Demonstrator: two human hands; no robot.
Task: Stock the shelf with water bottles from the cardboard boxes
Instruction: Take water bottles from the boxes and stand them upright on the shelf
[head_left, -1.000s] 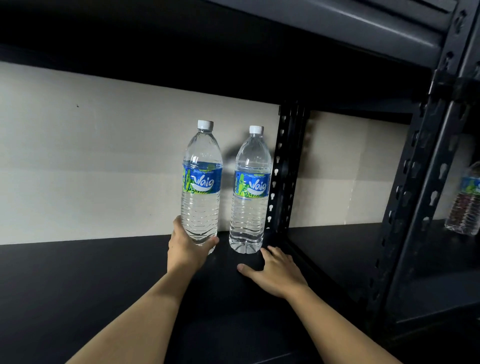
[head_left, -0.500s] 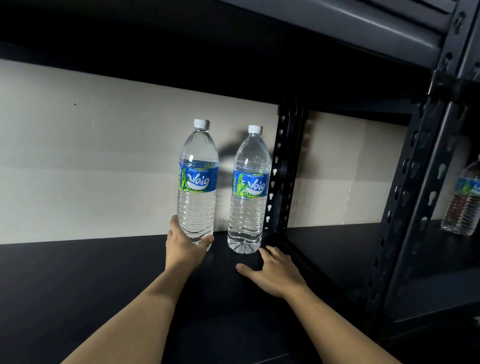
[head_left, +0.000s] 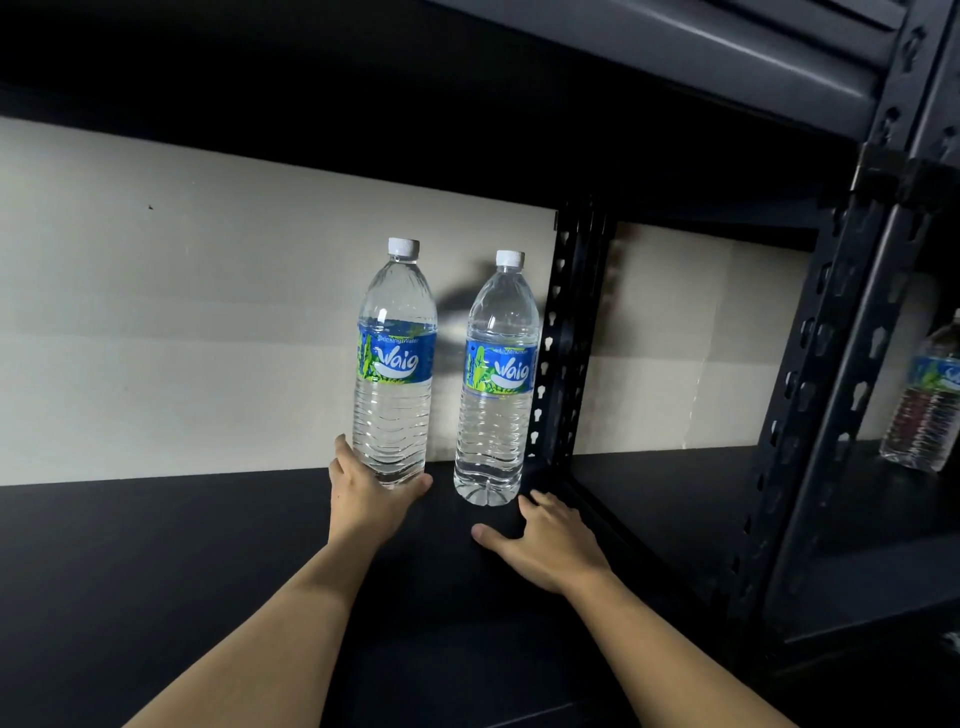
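Bottles counted: three, with two hands on the job

I am watching the left hand (head_left: 371, 499) gripping the first bottle (head_left: 395, 374) low at its base, fingers and thumb curling round it. The bottle is standing upright near the back of the dark shelf (head_left: 156, 571). The second bottle (head_left: 496, 389) is standing free just beside it, against the perforated post (head_left: 566, 332). The right hand (head_left: 545, 540) is lying flat on the shelf in front of that bottle, fingers spread and holding nothing. The third bottle (head_left: 930, 405) is sitting well apart in the right bay.
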